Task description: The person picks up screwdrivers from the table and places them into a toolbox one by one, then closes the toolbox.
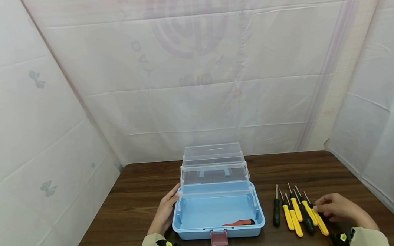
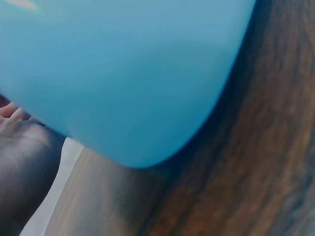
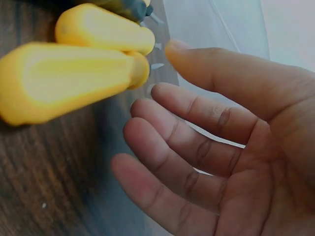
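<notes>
A light blue toolbox (image 1: pixel 219 232) stands with its clear lid (image 1: pixel 213 150) raised. Inside, near the front wall, lies a red-and-black handled tool (image 1: pixel 239 222). My left hand (image 1: pixel 165 212) rests along the box's left side, fingers extended and thumb at the rim. In the left wrist view, the blue wall (image 2: pixel 123 83) hides most of that hand. My right hand (image 1: pixel 342 207) hovers beside the rightmost yellow-handled screwdriver (image 1: pixel 320 222). The right wrist view shows loosely bent fingers (image 3: pixel 147 142) with nothing between them, thumb apart and close to the screwdriver's shaft end.
Several more screwdrivers lie bunched right of the box, with yellow handles (image 1: pixel 295 223) or black ones (image 1: pixel 276 212). The dark wooden table (image 1: pixel 122 223) meets white sheeting (image 1: pixel 149 114) at the back. A pink latch (image 1: pixel 219 238) hangs from the box front.
</notes>
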Action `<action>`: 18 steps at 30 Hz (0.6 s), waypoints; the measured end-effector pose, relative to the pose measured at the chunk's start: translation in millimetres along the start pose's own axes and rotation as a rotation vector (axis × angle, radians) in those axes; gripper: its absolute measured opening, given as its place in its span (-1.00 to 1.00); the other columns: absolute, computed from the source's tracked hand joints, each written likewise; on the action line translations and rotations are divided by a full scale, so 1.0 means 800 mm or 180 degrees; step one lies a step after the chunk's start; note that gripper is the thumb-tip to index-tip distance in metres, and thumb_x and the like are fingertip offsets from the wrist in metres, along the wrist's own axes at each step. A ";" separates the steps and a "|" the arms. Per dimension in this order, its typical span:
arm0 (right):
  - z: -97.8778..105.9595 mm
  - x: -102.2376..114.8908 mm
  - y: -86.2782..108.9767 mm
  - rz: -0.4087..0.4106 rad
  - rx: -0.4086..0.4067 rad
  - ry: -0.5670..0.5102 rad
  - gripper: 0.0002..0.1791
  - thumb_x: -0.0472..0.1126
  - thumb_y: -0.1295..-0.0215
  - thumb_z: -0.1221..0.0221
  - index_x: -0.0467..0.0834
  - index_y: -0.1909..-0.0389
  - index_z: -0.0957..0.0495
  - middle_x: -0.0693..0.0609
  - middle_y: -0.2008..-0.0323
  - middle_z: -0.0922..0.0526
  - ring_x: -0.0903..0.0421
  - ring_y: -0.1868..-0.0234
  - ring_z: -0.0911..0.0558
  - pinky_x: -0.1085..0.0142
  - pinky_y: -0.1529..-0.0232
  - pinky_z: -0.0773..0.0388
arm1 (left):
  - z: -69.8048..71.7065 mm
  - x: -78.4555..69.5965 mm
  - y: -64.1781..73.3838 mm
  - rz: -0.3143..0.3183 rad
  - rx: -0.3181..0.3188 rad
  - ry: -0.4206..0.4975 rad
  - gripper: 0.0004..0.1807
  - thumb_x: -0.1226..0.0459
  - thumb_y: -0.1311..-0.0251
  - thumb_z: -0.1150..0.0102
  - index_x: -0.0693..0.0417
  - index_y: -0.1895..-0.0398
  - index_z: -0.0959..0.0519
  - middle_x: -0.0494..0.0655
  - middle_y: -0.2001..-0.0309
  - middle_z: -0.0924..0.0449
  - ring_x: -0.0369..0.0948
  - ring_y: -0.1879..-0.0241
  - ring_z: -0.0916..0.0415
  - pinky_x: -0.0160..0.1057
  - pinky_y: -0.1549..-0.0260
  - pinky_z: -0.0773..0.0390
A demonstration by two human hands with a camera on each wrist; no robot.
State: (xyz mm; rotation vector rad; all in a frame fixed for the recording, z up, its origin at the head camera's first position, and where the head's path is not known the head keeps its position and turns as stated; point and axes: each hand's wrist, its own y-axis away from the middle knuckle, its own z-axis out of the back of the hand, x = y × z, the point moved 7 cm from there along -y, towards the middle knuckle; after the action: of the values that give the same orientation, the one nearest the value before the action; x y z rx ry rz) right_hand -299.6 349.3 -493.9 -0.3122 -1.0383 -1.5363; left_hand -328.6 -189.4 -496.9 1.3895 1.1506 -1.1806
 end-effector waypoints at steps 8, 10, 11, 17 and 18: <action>-0.008 -0.006 0.002 -0.0131 0.0113 -0.0043 -0.52 -0.08 -0.24 -0.23 -0.45 0.09 -0.50 -0.13 0.21 -0.60 0.07 0.23 -0.60 0.09 0.20 -0.67 | -0.002 -0.002 0.003 0.0012 0.0001 -0.0065 -0.45 0.24 -0.50 0.24 0.13 -0.50 -0.06 0.19 -0.51 0.07 0.17 -0.47 0.07 0.19 -0.36 -0.09; -0.009 -0.006 0.003 -0.0152 0.0120 -0.0036 -0.53 -0.09 -0.23 -0.24 -0.45 0.09 -0.50 -0.13 0.22 -0.60 0.07 0.23 -0.60 0.09 0.20 -0.67 | -0.002 -0.002 0.003 0.0023 -0.0005 -0.0085 -0.45 0.24 -0.50 0.25 0.12 -0.50 -0.06 0.19 -0.51 0.07 0.18 -0.47 0.07 0.20 -0.36 -0.10; -0.010 -0.005 0.003 -0.0159 0.0122 -0.0030 -0.53 -0.09 -0.23 -0.24 -0.45 0.10 -0.50 -0.13 0.22 -0.60 0.08 0.24 -0.60 0.09 0.19 -0.67 | -0.002 -0.002 0.003 0.0031 -0.0010 -0.0090 -0.45 0.23 -0.50 0.25 0.11 -0.50 -0.06 0.18 -0.51 0.07 0.18 -0.47 0.07 0.20 -0.35 -0.10; -0.011 -0.005 0.004 -0.0205 0.0069 0.0005 -0.59 -0.09 -0.23 -0.25 -0.40 0.17 -0.53 -0.10 0.27 -0.60 0.08 0.26 -0.58 0.14 0.23 -0.67 | -0.001 0.000 0.003 0.0052 -0.0023 -0.0106 -0.45 0.22 -0.50 0.24 0.09 -0.50 -0.06 0.18 -0.51 0.07 0.18 -0.47 0.05 0.21 -0.35 -0.11; -0.011 -0.006 0.004 -0.0213 0.0054 0.0005 -0.61 -0.09 -0.23 -0.25 -0.39 0.18 -0.54 -0.10 0.27 -0.59 0.08 0.26 -0.58 0.15 0.24 -0.67 | -0.001 0.000 0.003 0.0051 -0.0024 -0.0102 -0.45 0.22 -0.50 0.24 0.09 -0.50 -0.07 0.18 -0.51 0.07 0.18 -0.47 0.04 0.21 -0.35 -0.11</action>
State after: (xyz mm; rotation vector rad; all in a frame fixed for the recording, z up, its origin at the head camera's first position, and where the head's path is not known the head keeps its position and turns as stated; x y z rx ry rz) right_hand -292.7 346.3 -500.6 -0.2669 -1.0693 -1.5867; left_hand -326.5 -188.7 -496.7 1.3671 1.1182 -1.1821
